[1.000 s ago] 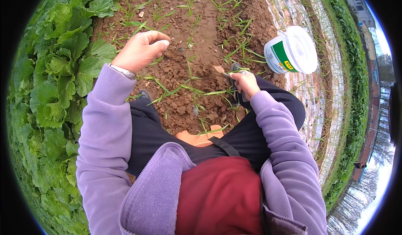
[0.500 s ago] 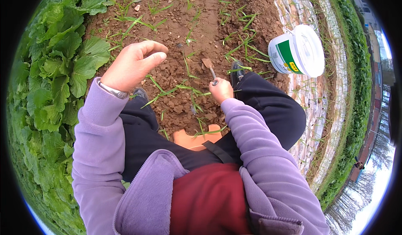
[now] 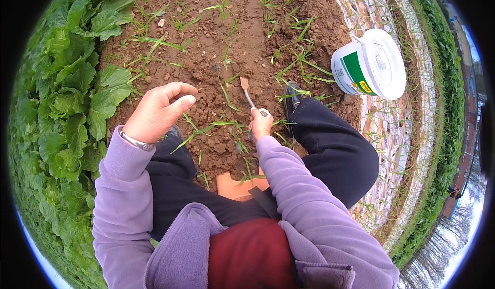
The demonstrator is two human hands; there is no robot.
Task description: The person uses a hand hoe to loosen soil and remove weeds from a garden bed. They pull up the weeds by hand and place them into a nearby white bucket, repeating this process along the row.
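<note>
My right hand (image 3: 262,124) is wrapped round the handle of a small hand trowel (image 3: 244,83). Its narrow, soil-brown blade points away from me and lies at or just over the loose soil (image 3: 216,155). To the left, my left hand (image 3: 160,108) hovers over the bed, thumb and forefinger apart; nothing shows between them, though the other fingers are partly hidden. Thin green seedlings (image 3: 225,96) stand between and beyond the hands. Below my hands, between my legs, an orange plastic piece (image 3: 238,187) shows, joined to a dark strap.
A white bucket (image 3: 350,70) with a green label stands tilted in view at the right, beside whitish film-covered rows (image 3: 381,139). Broad leafy greens (image 3: 67,103) line the left side. My dark shoes (image 3: 293,97) rest on the soil either side of the seedlings.
My right hand has shifted left with the trowel, whose blade has moved left too. My left hand sits slightly lower and further left in view, still held apart from the soil.
</note>
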